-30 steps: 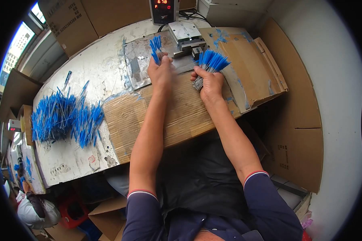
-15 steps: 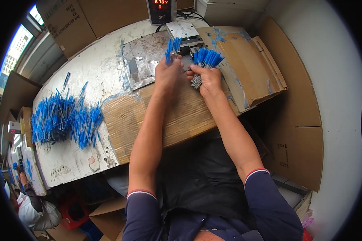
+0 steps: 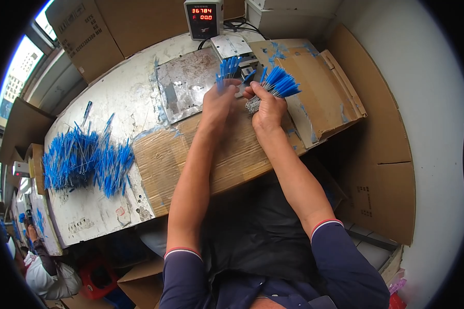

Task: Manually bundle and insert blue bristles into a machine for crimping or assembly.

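My left hand (image 3: 219,103), blurred by motion, is closed on a small bunch of blue-ended wires (image 3: 229,68) whose blue ends point up. Just to its right, my right hand (image 3: 269,106) grips a thicker bunch of the same thin wires (image 3: 282,82). Blue ends fan out up and to the right there, while bare grey wire ends stick out below the thumb. Between the hands, by the right fingertips, a single blue end (image 3: 249,76) shows in front of a small metal fixture (image 3: 247,69). Whether either hand holds that one I cannot tell.
A large loose pile of blue-ended wires (image 3: 72,157) lies on the worn white table (image 3: 111,103) at left. Behind my hands stand a metal plate (image 3: 183,85) and a box with a red display (image 3: 203,23). Flattened cardboard (image 3: 314,87) covers the right side; a co-worker (image 3: 49,273) sits far left.
Both hands have shifted slightly right and stay close together. The right hand's bunch now leans further right, and a single blue end has come into view between the hands. The display's digits have changed.
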### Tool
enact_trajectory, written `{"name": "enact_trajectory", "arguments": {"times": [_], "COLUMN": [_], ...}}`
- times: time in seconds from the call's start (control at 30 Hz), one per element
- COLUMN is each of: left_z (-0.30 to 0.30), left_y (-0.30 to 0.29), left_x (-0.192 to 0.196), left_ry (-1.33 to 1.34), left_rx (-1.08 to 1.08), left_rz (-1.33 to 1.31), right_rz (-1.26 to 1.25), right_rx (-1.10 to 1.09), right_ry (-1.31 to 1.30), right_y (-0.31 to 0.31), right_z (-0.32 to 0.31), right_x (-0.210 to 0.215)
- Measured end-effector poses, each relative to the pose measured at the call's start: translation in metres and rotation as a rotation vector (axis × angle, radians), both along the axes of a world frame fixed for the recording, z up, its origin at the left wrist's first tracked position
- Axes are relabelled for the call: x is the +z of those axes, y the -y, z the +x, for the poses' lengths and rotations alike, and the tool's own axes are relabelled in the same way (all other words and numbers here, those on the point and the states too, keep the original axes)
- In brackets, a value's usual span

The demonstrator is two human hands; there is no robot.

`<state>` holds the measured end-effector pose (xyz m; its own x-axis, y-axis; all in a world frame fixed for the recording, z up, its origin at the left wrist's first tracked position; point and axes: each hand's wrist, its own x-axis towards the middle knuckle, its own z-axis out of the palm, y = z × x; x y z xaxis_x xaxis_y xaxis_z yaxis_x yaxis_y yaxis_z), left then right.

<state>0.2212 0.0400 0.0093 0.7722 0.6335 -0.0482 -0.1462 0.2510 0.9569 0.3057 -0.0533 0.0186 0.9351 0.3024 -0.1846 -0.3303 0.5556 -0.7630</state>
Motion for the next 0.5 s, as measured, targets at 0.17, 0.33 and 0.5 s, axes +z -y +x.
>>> {"name": "enact_trajectory", "arguments": {"times": [0.17,0.33,0.5], "left_z": [-0.001,-0.002,-0.002], "left_y": [0.009,0.008,0.004], "left_x": [0.01,0.006,0.0], "left_ry": [-0.021,-0.019,0.023], "left_rx": [-0.027,-0.128,-0.17], "left_rz": [0.011,-0.01,-0.104], "right_rz": [0.009,0.037,0.058], "right_rx": [-0.055,-0.136,-0.213], "right_ry": [0.05,0.11,0.225], "right_y": [0.0,0.002,0.007], "right_z": [0.01,0.026,0.047], "right_x": [0.009,0.022,0.032]}}
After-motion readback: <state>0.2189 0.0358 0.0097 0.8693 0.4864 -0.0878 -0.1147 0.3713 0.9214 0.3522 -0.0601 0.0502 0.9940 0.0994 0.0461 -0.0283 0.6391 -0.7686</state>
